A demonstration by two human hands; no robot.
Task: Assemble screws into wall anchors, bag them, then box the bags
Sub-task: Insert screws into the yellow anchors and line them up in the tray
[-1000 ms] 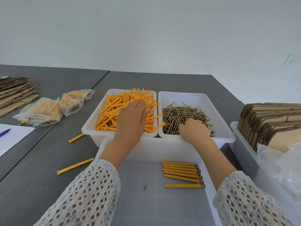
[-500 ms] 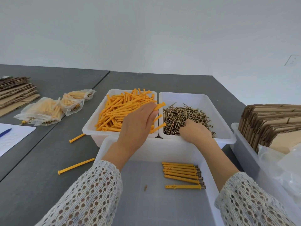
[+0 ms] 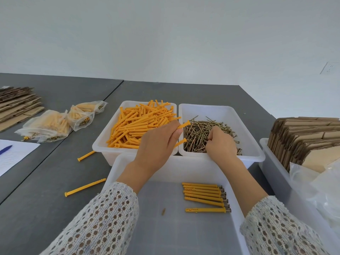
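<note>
Head view: orange anchors are pinched in the left hand just above their bin, while screws beneath the curled right hand are gathered, presumably so both parts are ready for joining.

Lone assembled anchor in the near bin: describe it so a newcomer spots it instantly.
Find the near white bin closest to the person. On its floor at the right lies a tight row of assembled anchors. The lone assembled anchor lies just nearer than that row, apart from it by a gap, nearly level, screw head pointing right.
</note>
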